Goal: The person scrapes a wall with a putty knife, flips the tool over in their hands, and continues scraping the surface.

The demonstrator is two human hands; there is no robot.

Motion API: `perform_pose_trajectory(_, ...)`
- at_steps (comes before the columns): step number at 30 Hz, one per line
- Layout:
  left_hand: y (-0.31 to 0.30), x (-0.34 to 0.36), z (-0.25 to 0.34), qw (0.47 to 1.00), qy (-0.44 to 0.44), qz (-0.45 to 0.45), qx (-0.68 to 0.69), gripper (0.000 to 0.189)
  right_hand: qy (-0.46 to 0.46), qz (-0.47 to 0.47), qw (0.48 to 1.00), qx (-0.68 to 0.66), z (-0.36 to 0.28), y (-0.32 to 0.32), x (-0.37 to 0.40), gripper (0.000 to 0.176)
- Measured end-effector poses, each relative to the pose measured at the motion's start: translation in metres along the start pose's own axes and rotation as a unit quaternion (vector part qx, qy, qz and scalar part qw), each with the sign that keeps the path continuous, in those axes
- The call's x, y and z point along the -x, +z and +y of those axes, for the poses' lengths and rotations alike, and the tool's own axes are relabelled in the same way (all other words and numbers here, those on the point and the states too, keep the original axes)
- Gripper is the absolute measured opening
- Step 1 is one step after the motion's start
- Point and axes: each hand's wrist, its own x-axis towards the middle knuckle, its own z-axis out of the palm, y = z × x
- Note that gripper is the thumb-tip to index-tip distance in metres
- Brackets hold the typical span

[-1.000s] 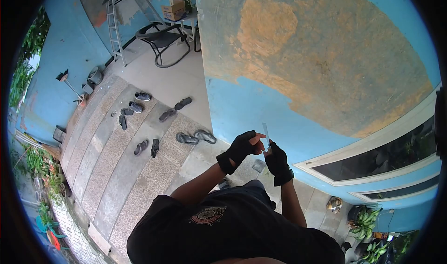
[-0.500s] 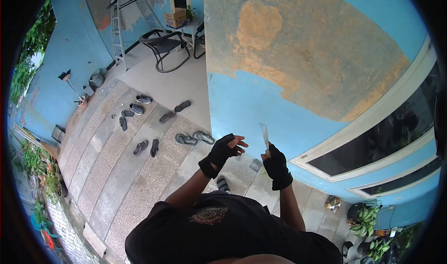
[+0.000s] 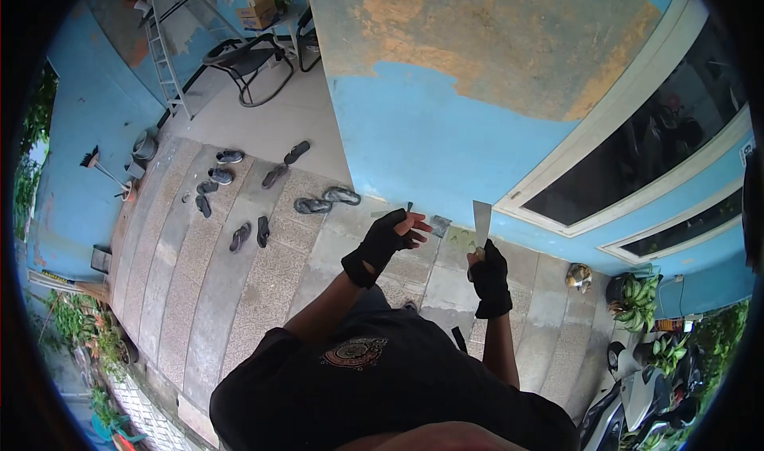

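My right hand (image 3: 489,280), in a black fingerless glove, grips a putty knife (image 3: 482,222) with its flat metal blade pointing up. The blade is off the wall, against the view of the floor and the wall's base. My left hand (image 3: 391,240), gloved the same way, is held out to the left with fingers loosely bent and apart, holding nothing. Ahead stands the blue wall (image 3: 422,137), its upper part a bare patch (image 3: 509,45) of grey and orange-brown. Beyond my left hand, a small dark object lies on the floor, partly hidden.
Several sandals and shoes (image 3: 312,205) lie on the paved floor (image 3: 191,236) to the left. A window (image 3: 621,180) is at the right, with potted plants (image 3: 634,304) and a motorcycle (image 3: 637,399) below. Back left are a chair (image 3: 251,60), a ladder (image 3: 165,61) and a person (image 3: 142,1).
My view has tilted down and turned right, showing more floor and the motorcycle. The putty knife has shifted right and its blade now faces me more broadly. My left hand stays empty.
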Motion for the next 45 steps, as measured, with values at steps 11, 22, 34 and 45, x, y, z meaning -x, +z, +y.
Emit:
perform_pose_trajectory(11, -0.054, 0.015, 0.058, 0.996, 0.028, -0.057, -0.056, 0.041, -0.031, 0.104, 0.994, -0.006, -0.052, 0.068, -0.012, 0.028)
perform_pose_trajectory(22, -0.153, 0.054, 0.097, 0.995, 0.027, -0.058, -0.083, 0.041, -0.154, 0.062, 0.974, 0.155, -0.066, 0.197, -0.028, 0.022)
perform_pose_trajectory(34, -0.157, 0.05, 0.104, 0.986, 0.027, -0.114, -0.118, 0.039, -0.047, 0.073, 0.99, 0.113, -0.052, 0.203, -0.009, 0.054)
perform_pose_trajectory(45, -0.093, 0.028, 0.076, 0.988, 0.004, -0.137, -0.068, 0.043, -0.071, 0.102, 0.984, 0.126, -0.059, 0.127, 0.009, 0.045)
